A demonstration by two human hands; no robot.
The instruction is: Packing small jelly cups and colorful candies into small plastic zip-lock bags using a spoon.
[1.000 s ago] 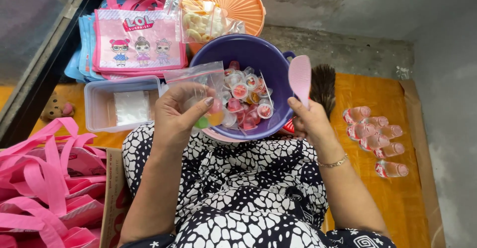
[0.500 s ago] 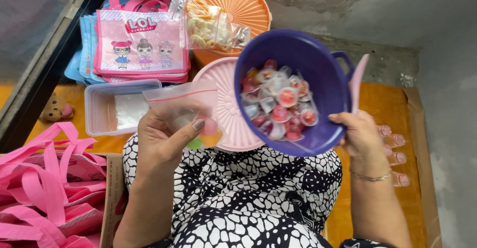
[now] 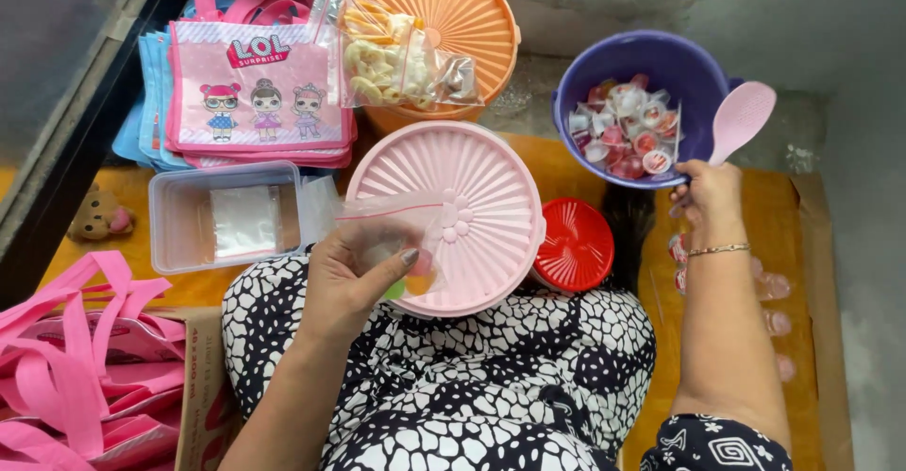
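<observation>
1. Clear zip bag (image 3: 392,235) sits in the left hand (image 3: 354,277), fingers closed on it, held over the near edge of a pink ribbed lid (image 3: 462,216); small coloured pieces show at the bag's bottom corner, kind not readable through the plastic
2. Right hand (image 3: 708,197) is closed on the handle of a pink spoon (image 3: 741,120), bowl of the spoon up, just beside the rim of a purple bowl (image 3: 661,60); whether the fingers also touch the rim cannot be told
3. Purple bowl holds small sealed jelly cups (image 3: 628,136), red and pale; the count is unclear, they overlap
4. Hands are well apart, left near the lap, right out by the bowl
5. Red lid (image 3: 576,244) lies partly under the pink lid's edge; what it covers is hidden
6. Orange ribbed lid (image 3: 472,8) stands behind, partly covered by a clear packet of pale snacks (image 3: 392,51)
7. Clear rectangular box (image 3: 226,216) to the left holds flat plastic bags; stacked pink cartoon tote bags (image 3: 255,93) lie behind it
8. Pink-handled bags (image 3: 66,358) at lower left are cut off by the frame
9. More jelly cups (image 3: 774,287) on the orange mat are mostly hidden by the right forearm
</observation>
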